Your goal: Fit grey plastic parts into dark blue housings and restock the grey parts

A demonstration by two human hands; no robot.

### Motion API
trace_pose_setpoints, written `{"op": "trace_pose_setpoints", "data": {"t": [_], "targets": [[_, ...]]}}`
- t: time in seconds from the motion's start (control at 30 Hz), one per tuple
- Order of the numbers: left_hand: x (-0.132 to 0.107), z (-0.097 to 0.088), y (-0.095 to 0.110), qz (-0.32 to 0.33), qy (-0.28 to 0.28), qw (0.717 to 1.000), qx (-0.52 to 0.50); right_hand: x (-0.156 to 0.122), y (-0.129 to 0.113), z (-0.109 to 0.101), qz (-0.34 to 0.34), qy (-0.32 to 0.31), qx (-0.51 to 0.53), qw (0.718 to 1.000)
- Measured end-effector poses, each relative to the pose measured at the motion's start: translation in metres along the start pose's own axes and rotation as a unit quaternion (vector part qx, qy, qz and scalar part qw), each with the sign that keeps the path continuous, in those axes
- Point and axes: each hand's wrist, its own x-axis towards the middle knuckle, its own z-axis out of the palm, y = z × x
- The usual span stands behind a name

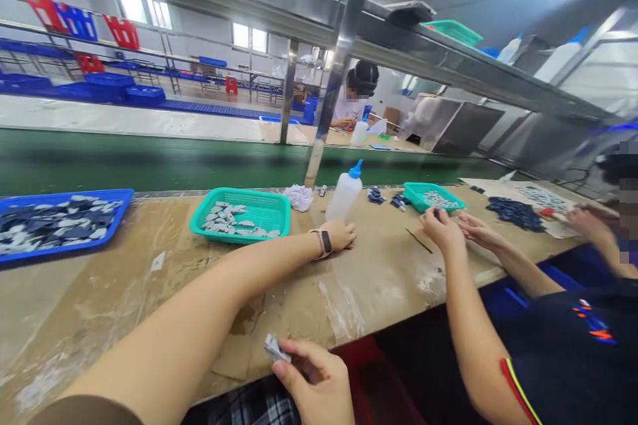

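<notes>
My left arm reaches across the worktable, a watch on its wrist. My left hand (343, 236) rests on the tabletop in front of a white squeeze bottle (343, 196) with a blue cap. Its fingers are bent together and turned down; what they hold, if anything, is hidden. Close to my body, at the table's front edge, my right hand (316, 375) pinches a small grey plastic piece (275, 348) between thumb and fingers. Left of the bottle stands a green basket (199, 229) with light grey pieces (224, 218) inside.
A blue tray (130, 198) of dark and light pieces lies at the left. Crumpled white paper (299, 198) sits by the metal post (331, 80). At the right, a co-worker's hands (443, 232) work near another green basket (406, 194) and dark pieces (513, 211). A green conveyor belt (124, 163) runs behind.
</notes>
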Motion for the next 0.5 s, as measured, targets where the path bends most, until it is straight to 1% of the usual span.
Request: {"op": "trace_pose_setpoints", "data": {"t": [0.07, 0.17, 0.23, 0.27, 0.33, 0.37, 0.43, 0.5], "targets": [[-0.001, 0.001, -0.001, 0.009, -0.006, 1.000, 0.005, 0.006, -0.006, 0.012, -0.050, -0.013, -0.082, 0.995], [-0.006, -0.005, 0.002, 0.041, 0.006, 0.999, 0.014, 0.019, -0.015, 0.028, -0.144, -0.030, -0.190, 0.971], [-0.016, -0.017, 0.006, 0.072, 0.034, 0.997, 0.013, 0.027, -0.016, 0.037, -0.192, -0.044, -0.247, 0.949], [-0.026, -0.026, 0.008, 0.087, 0.056, 0.995, 0.009, 0.031, -0.016, 0.040, -0.208, -0.051, -0.267, 0.940], [-0.054, -0.049, 0.011, 0.105, 0.113, 0.988, -0.005, 0.037, -0.013, 0.045, -0.229, -0.068, -0.289, 0.927], [-0.074, -0.063, 0.011, 0.102, 0.145, 0.984, -0.017, 0.039, -0.011, 0.047, -0.238, -0.080, -0.295, 0.922], [-0.125, -0.091, 0.008, 0.066, 0.207, 0.975, -0.049, 0.040, -0.008, 0.049, -0.260, -0.104, -0.306, 0.910], [-0.185, -0.115, 0.002, 0.005, 0.262, 0.961, -0.089, 0.039, -0.005, 0.048, -0.278, -0.120, -0.318, 0.899]]}}
